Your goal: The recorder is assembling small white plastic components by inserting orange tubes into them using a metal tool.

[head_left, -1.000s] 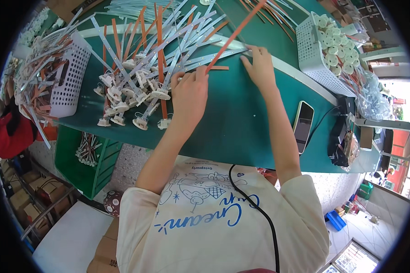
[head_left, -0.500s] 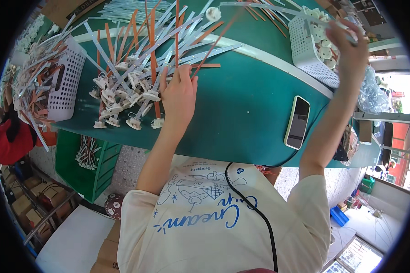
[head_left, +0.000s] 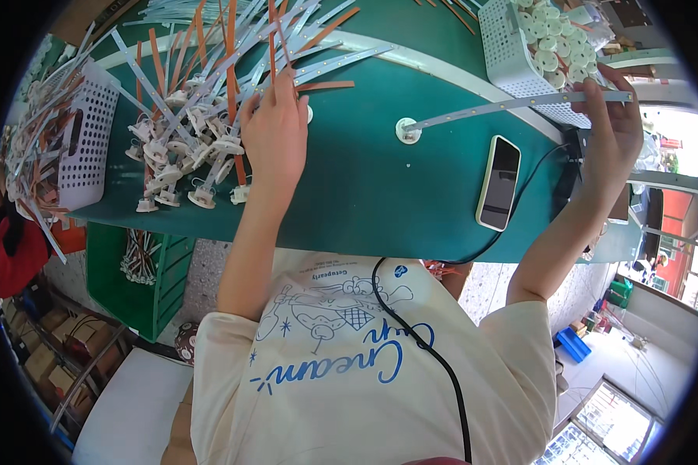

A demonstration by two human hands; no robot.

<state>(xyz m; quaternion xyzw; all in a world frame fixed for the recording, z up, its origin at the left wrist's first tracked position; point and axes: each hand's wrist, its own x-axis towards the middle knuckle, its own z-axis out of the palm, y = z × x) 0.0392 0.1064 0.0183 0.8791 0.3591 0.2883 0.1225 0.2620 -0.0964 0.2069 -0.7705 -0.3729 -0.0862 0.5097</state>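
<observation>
My right hand (head_left: pixel 616 128) pinches the end of a white LED strip (head_left: pixel 496 108) between thumb and fingers, beside the right basket. At the strip's other end, a round white cap (head_left: pixel 409 131) is over the green tabletop. My left hand (head_left: pixel 275 128) is at the right edge of a heap of LED strips. Its fingers are closed on a thin orange-brown strip (head_left: pixel 281 43) rising from the fingertips. Part of a white disc (head_left: pixel 309 114) shows beside that hand, the rest hidden. Left of it, several white caps with wires (head_left: pixel 198 147) cluster at the strips' near ends.
A white perforated basket (head_left: pixel 93 159) full of strips stands at the left. Another basket (head_left: pixel 512 58) holds round white caps (head_left: pixel 554 46) at the back right. A phone (head_left: pixel 499 184) and black cable (head_left: pixel 531 182) lie on the green table (head_left: pixel 380 209). Below is a green crate (head_left: pixel 171 287).
My right hand has come down and nearer, bringing the LED strip and its cap from the far side to over the near tabletop. The strip in my left hand has swung leftward.
</observation>
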